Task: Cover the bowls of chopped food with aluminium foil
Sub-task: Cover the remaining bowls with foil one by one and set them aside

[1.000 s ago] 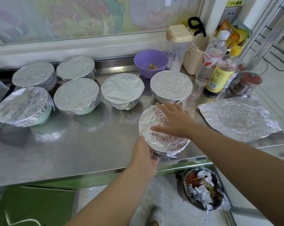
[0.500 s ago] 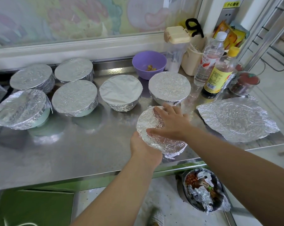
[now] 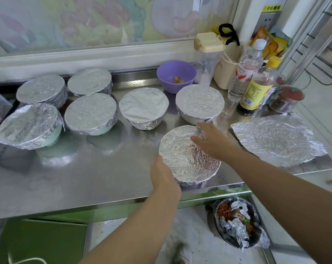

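Since the earlier frame the right hand [image 3: 212, 141] has been slid from the middle of the foil top to the far right rim of the near bowl [image 3: 186, 161], while the left hand [image 3: 164, 176] is kept against the near left wall. In the head view, the bowl is seen standing at the front edge of the steel counter [image 3: 85, 178], just short of a covered bowl [image 3: 199, 102] behind it. The right hand is held nearly flat, its fingers loosely extended and laid on the foil where it turns down over the rim; nothing is gripped. The left hand is cupped to the bowl's side, but its fingers are hidden beneath the rim, so how far they are curled cannot be told. From the shift, the top is judged to be smoothed already and the edge to be the part now being sealed. Six bowls are counted as covered; a purple bowl [image 3: 176, 76] by the window is left bare, and a loose foil sheet [image 3: 277, 140] is laid ready at the right.
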Demonstrator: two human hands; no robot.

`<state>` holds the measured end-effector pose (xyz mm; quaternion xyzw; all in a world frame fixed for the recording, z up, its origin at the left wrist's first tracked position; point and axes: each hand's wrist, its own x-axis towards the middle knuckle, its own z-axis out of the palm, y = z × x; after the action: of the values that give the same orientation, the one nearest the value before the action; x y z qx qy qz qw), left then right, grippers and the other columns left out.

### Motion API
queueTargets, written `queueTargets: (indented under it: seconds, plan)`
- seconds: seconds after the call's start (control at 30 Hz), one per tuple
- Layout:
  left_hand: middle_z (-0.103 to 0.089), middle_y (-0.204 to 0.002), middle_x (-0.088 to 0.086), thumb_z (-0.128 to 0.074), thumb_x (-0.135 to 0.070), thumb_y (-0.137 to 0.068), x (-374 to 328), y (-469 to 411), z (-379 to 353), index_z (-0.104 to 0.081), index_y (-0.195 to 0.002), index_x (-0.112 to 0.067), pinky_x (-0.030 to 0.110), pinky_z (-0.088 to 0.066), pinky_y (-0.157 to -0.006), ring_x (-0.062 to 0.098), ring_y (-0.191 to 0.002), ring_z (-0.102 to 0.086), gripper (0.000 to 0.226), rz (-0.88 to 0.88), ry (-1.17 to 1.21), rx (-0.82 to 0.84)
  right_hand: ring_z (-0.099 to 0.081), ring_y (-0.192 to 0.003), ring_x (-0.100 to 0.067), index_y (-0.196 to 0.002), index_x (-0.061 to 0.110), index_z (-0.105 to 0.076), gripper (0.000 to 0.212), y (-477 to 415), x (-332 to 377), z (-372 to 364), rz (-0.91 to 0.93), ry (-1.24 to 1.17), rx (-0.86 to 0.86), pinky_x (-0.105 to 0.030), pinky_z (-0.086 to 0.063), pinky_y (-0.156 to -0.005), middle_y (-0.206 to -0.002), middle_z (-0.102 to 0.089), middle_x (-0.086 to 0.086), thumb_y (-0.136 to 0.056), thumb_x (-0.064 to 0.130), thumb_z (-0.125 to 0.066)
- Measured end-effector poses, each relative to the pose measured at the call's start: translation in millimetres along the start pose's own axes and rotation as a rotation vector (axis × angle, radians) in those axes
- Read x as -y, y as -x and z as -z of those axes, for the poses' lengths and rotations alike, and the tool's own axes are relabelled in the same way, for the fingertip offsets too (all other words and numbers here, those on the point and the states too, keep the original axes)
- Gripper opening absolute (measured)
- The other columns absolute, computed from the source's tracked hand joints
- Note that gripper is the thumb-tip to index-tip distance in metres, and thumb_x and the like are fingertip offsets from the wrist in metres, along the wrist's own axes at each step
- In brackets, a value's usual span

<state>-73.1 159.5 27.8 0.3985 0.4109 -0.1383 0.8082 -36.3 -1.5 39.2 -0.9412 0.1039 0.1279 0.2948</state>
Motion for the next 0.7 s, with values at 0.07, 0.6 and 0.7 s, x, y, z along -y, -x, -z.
queueTargets:
  seconds: [0.07, 0.6, 0.7]
  plan:
    - [-0.072, -0.089, 0.007, -0.052, -0.018, -0.095, 4, -4, -3, -0.070, -0.095, -0.013, 0.051, -0.054, -0.090, 0.029, -0.084, -0.068, 0.018, -0.031, -0.008, -0.025, -0.045, -0.139, -0.027, -0.156, 0.014, -0.035, 0.062, 0, 0, -5, 0.003, -0.101, 0.003, -0.041, -0.035, -0.116, -0.155, -0.044, -0.011, -0.102, 0.038, -0.057]
    - [-0.071, -0.091, 0.009, -0.041, -0.017, -0.097, 9, -16, -12, -0.071, -0.101, -0.012, 0.044, -0.052, -0.086, 0.029, -0.089, -0.066, 0.030, -0.233, -0.034, 0.015, -0.047, -0.136, -0.026, -0.154, 0.016, -0.039, 0.056, 13, 4, -1, -0.096, -0.347, -0.014, -0.039, -0.035, -0.113, -0.154, -0.046, -0.010, -0.104, 0.034, -0.055]
    - [-0.073, -0.093, 0.008, -0.044, -0.026, -0.099, 2, -20, -12, -0.072, -0.098, -0.018, 0.041, -0.052, -0.084, 0.026, -0.087, -0.067, 0.029, -0.226, -0.100, 0.061, -0.048, -0.124, -0.021, -0.154, 0.011, -0.034, 0.056, 15, 0, 3, -0.150, -0.368, 0.011, -0.033, -0.035, -0.100, -0.154, -0.044, -0.013, -0.106, 0.032, -0.052]
